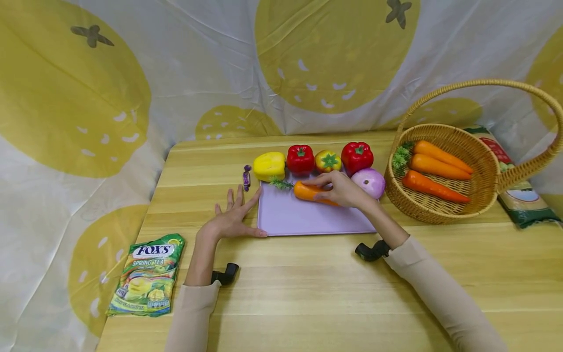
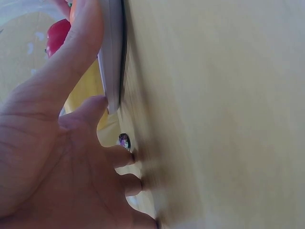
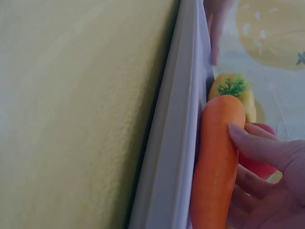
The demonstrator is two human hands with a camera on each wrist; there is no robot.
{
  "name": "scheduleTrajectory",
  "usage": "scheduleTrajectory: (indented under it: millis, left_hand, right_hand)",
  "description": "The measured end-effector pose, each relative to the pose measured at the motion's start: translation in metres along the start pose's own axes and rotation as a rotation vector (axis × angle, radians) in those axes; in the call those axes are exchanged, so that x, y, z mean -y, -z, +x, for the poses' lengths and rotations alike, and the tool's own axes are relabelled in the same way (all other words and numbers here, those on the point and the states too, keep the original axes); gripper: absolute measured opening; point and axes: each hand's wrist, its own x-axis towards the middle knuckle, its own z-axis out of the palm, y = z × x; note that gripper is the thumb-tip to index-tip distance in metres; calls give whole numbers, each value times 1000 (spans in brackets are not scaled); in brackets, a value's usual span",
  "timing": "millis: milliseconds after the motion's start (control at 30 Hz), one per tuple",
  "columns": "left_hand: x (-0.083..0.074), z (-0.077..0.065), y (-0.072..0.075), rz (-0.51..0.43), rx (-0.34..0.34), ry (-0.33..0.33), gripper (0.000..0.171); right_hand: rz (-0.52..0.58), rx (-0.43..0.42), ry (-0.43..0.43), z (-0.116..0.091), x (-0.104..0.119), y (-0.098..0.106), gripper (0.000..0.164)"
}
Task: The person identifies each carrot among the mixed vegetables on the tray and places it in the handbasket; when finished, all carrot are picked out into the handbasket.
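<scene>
My right hand (image 1: 345, 189) pinches an orange carrot (image 1: 305, 191) between thumb and fingers, low over the lilac tray (image 1: 286, 222). The carrot's leafy green top points left. In the right wrist view the thumb lies along the side of the carrot (image 3: 217, 157). My left hand (image 1: 233, 217) is spread flat at the tray's left edge, its thumb on the near corner and other fingertips on the table. Along the tray's far side are a yellow pepper (image 1: 269, 166), a red pepper (image 1: 300, 159), a yellow-red fruit (image 1: 328, 161), another red pepper (image 1: 357, 157) and a purple onion (image 1: 369, 183).
A wicker basket (image 1: 396, 195) with a tall handle holds several carrots (image 1: 440, 166) at the right. Behind it lies a green and red packet (image 1: 523, 200). A purple-wrapped candy (image 1: 247, 178) lies left of the tray, and a green candy bag (image 1: 149, 276) rests at the table's left edge.
</scene>
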Motion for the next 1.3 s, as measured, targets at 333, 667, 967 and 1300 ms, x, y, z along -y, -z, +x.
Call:
scheduleTrajectory:
  millis: [333, 667, 967, 1300]
  left_hand:
    - [-1, 1, 1, 3, -3, -3, 118]
    - [-1, 2, 1, 6, -6, -10, 119]
    - [-1, 1, 1, 1, 0, -8, 119]
    - [-1, 0, 1, -2, -1, -2, 120]
  right_hand:
    - [-9, 11, -21, -3, -2, 1, 44]
    - [7, 29, -13, -7, -2, 2, 44]
    - [10, 71, 12, -8, -2, 4, 42]
    - [-19, 186, 65, -18, 1, 18, 40]
